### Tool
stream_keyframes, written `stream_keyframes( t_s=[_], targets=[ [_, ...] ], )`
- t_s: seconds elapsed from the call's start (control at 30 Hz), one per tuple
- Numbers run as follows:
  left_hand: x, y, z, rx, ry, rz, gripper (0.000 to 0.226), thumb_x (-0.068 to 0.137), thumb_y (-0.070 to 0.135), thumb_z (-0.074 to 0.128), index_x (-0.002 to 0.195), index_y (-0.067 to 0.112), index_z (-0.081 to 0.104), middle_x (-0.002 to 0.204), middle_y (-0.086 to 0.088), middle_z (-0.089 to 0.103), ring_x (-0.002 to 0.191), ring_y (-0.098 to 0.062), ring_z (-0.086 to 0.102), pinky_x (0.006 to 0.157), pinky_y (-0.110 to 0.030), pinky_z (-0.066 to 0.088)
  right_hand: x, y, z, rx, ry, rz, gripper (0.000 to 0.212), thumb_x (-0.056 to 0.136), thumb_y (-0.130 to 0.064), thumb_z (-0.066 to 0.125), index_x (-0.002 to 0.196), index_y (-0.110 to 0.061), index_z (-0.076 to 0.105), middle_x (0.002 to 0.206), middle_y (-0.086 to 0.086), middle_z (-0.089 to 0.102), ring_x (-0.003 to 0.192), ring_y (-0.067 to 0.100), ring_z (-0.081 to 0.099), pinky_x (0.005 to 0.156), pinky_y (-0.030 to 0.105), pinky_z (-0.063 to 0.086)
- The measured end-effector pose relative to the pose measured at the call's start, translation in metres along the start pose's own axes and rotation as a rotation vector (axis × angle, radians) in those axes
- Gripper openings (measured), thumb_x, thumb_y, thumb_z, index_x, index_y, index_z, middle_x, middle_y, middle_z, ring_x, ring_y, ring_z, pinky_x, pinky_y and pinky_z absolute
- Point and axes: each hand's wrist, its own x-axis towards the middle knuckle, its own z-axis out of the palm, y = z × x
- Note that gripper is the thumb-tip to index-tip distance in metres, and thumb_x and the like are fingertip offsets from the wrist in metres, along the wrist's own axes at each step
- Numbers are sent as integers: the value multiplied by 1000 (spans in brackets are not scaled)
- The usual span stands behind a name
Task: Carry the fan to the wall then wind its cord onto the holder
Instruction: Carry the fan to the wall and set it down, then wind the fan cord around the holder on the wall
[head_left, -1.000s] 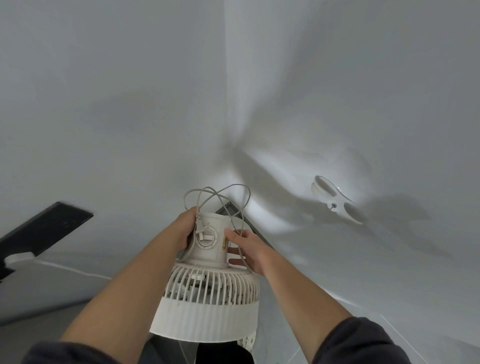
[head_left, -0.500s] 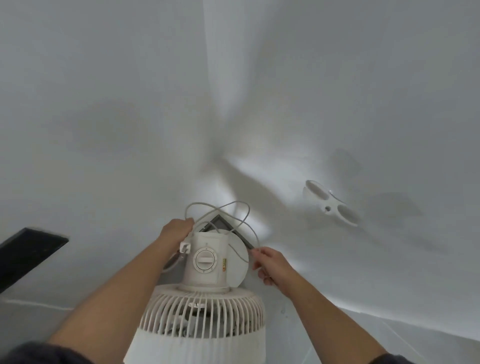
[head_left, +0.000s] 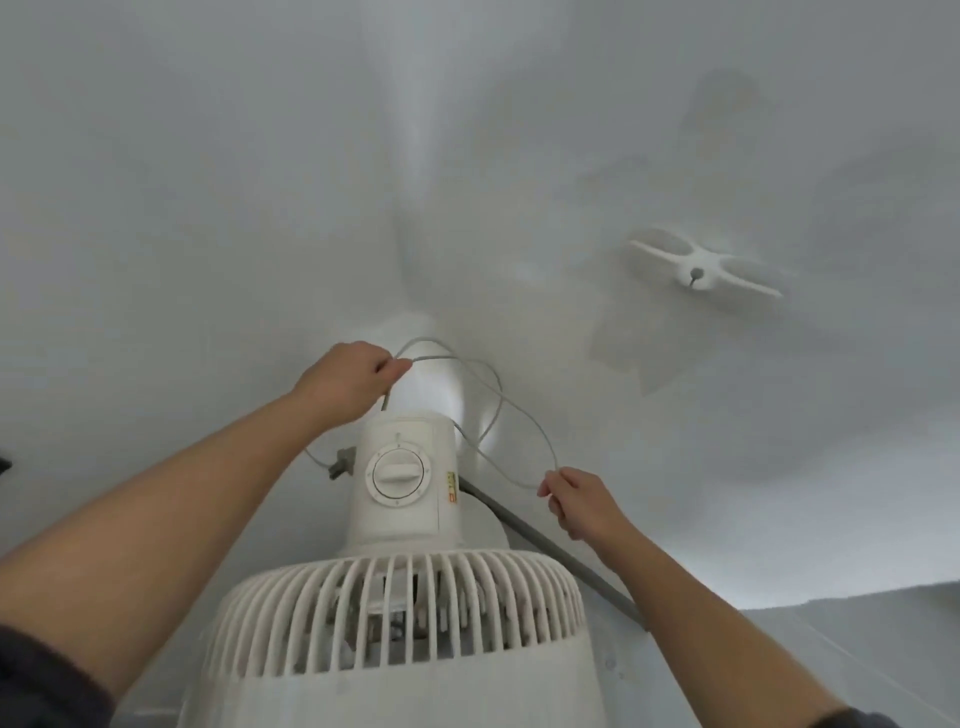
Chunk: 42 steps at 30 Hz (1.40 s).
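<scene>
Two plain matte white walls (head_left: 182, 182) meet in a vertical corner (head_left: 415, 156), where a bright patch of light (head_left: 428, 387) glows low down, soft grey shadows (head_left: 639, 338) fall on the right-hand one, and pale grey floor (head_left: 857, 639) shows at lower right.

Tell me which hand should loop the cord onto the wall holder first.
Right, probably. The right hand pinches the cord on the side of the fan nearest the holder; the left hand grips it farther off.

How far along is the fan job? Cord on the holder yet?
Not yet. Done: the fan sits at the wall, both hands off it. In hand: left hand and right hand each pinch the loose cord, loops spread between them. Left: the holder is bare; all winding remains.
</scene>
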Motion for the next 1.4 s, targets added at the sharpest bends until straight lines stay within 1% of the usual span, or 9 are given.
stream_keyframes(
  t_s=[0.17, 0.37, 0.57, 0.77, 0.9, 1.0, 1.1, 1.27, 1.4],
  targets=[
    [-4, 7, -11, 93, 88, 132, 50, 96, 44, 45, 58, 13, 55, 58, -2, 55, 59, -20, 51, 56, -30, 37, -3, 2, -8, -23, 57, -94, 26, 95, -19, 45, 73, -12, 59, 58, 2, 47, 48, 14, 35, 45, 24, 27],
    [-25, 29, -47, 167, 244, 259, 50, 97, 45, 41, 71, 8, 61, 76, -10, 65, 79, -31, 59, 72, -39, 49, -44, -41, -20, 71, 114, -214, 20, 93, -16, 50, 77, -9, 58, 59, 4, 50, 45, 15, 39, 44, 23, 30],
    [-39, 69, -83, 173, 280, 322, 48, 98, 45, 37, 59, 18, 45, 64, -2, 51, 74, -29, 54, 64, -34, 41, -81, -108, -38, 241, 156, -323, 15, 94, -13, 51, 83, -6, 57, 62, 7, 54, 48, 17, 48, 50, 26, 44],
    [-46, 101, -96, 414, 242, 425, 44, 100, 47, 31, 64, 23, 41, 67, 2, 50, 72, -24, 53, 67, -33, 43, -86, -108, -69, 372, 274, -467, 7, 90, -6, 59, 84, -3, 58, 66, 10, 56, 51, 19, 52, 55, 31, 49],
    [-52, 132, -100, 488, 229, 500, 47, 100, 47, 28, 61, 24, 36, 63, 7, 43, 71, -22, 49, 68, -33, 42, -93, -130, -82, 213, 301, -663, 4, 87, -8, 65, 88, -5, 65, 61, 0, 51, 50, 10, 48, 52, 25, 47],
    [-50, 144, -104, 369, 267, 517, 47, 99, 47, 32, 61, 20, 36, 62, 3, 45, 64, -21, 47, 60, -32, 36, -99, -146, -98, 70, 370, -774, 18, 88, -18, 65, 75, -5, 66, 50, -14, 39, 46, 6, 34, 48, 24, 32],
    [-44, 137, -112, 122, 227, 489, 48, 95, 45, 47, 59, 16, 37, 57, 2, 41, 54, -17, 39, 53, -30, 30, -103, -146, -118, 178, 501, -796, 24, 92, -18, 60, 69, -14, 64, 44, -15, 38, 45, 8, 31, 45, 23, 26],
    [-49, 119, -111, -501, 79, 398, 32, 95, 26, 56, 67, 9, 58, 55, 1, 40, 48, -13, 42, 63, -37, 59, -118, -138, -138, 380, 524, -774, 19, 95, -11, 55, 78, -5, 62, 47, -5, 36, 40, 10, 29, 38, 19, 25],
    [-59, 159, -101, -541, 129, 478, 27, 96, 19, 47, 79, 10, 67, 61, -1, 37, 54, -16, 36, 52, -30, 38, -132, -156, -133, 157, 411, -840, 10, 91, -10, 61, 84, -6, 66, 52, 0, 47, 43, 13, 40, 41, 24, 37]
  ],
)
